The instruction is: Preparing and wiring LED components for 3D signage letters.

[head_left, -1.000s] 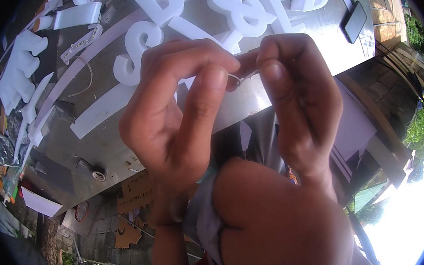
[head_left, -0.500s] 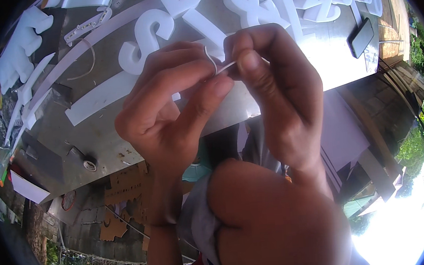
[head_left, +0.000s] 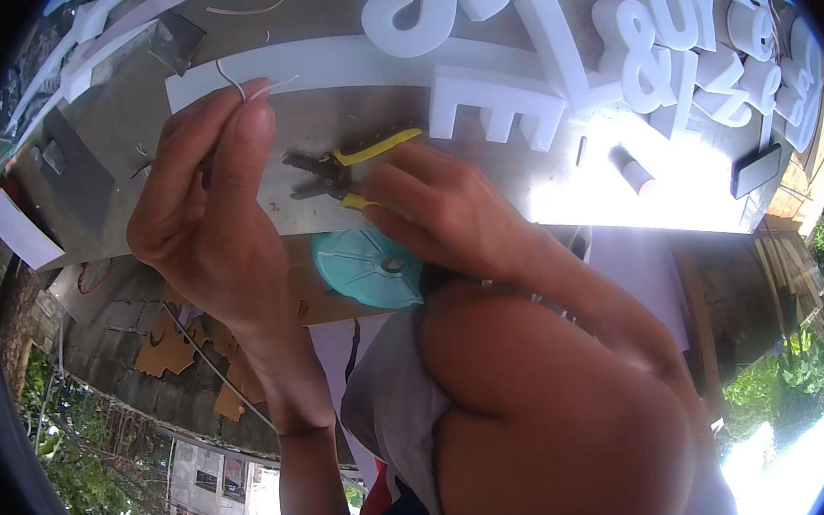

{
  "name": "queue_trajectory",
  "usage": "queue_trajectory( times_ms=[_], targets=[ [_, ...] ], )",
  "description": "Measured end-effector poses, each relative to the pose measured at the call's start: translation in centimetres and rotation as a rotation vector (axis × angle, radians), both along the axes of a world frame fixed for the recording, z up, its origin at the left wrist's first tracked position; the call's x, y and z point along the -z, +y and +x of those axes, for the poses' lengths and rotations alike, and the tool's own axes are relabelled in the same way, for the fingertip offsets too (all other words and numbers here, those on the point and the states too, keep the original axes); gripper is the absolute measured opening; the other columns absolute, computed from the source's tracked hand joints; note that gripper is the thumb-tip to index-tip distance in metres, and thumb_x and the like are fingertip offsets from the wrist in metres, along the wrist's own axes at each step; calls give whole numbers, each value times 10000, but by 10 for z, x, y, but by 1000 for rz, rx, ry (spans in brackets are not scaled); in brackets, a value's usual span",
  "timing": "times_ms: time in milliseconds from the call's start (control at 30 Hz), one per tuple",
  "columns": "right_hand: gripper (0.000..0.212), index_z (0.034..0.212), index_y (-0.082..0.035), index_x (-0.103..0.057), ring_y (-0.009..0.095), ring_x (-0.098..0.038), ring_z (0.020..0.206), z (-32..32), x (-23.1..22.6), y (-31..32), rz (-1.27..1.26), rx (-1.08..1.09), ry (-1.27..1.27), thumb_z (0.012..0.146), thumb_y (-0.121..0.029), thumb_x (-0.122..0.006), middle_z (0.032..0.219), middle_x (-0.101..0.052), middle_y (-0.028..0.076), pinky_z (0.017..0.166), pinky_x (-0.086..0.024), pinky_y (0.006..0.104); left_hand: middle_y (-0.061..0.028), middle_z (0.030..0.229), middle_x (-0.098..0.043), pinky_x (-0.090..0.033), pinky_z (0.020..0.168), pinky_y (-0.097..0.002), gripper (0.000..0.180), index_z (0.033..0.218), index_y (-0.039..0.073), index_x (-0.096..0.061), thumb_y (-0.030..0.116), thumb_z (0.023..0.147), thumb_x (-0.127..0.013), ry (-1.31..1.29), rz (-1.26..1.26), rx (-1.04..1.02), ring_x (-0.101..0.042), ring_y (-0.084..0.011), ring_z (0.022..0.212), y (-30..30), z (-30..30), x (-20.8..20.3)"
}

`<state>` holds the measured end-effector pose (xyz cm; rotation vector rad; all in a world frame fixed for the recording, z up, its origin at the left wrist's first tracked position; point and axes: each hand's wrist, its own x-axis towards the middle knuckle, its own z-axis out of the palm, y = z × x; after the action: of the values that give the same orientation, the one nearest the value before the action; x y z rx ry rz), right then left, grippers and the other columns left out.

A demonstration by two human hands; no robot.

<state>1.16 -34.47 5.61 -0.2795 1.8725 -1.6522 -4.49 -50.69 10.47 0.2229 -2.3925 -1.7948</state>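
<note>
Table (head_left: 513, 187) extends beneath and around the yellow-handled pliers (head_left: 328, 175), taken as landmark; thick white letters (head_left: 501, 91) stand beyond them and to the right; white strip (head_left: 320, 66) lies just beyond them. Left hand (head_left: 210, 206), left of the pliers: fingers clamped on a thin wire (head_left: 232, 79). Right hand (head_left: 436, 193), at the pliers' handle end: fingers wrapped on the handles, jaws spread, nothing seen between them. Thin wire, beyond and left of the pliers: ends protrude from the pinch. Status, as judged: wire secured, pliers in hand, the two not yet in contact; whether strands are joined inside the pinch: hidden
</note>
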Motion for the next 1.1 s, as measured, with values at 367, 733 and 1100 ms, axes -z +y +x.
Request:
queue_trajectory(
  times_ms=[367,733,1100],
  targets=[
    [773,1289,-2,-415,342,-394,1151,45,61,-57,962,-128,840,623,-273,-699,1194,-424,204,960,-311,514,-87,835,-650,-459,685,-231,130,901,-57,-653,-28,779,-619,-104,52,-35,-589,-123,757,-22,25,-4],
    [611,1179,79,-468,395,-474,1047,17,-12,-14,202,-43,-107,648,-183,-620,1089,-485,224,879,-402,459,-174,832,-612,-423,681,-300,216,935,-117,-609,48,807,-553,100,-13,239,-537,-199,755,-20,21,-38],
    [895,1271,114,-409,280,-468,1171,6,-60,61,-168,435,-2,422,-158,-492,1244,-503,207,1039,-263,372,-159,730,-571,-492,649,-351,213,844,-75,-590,109,751,-537,113,134,494,-557,-228,689,21,-2,-41]
  ],
)
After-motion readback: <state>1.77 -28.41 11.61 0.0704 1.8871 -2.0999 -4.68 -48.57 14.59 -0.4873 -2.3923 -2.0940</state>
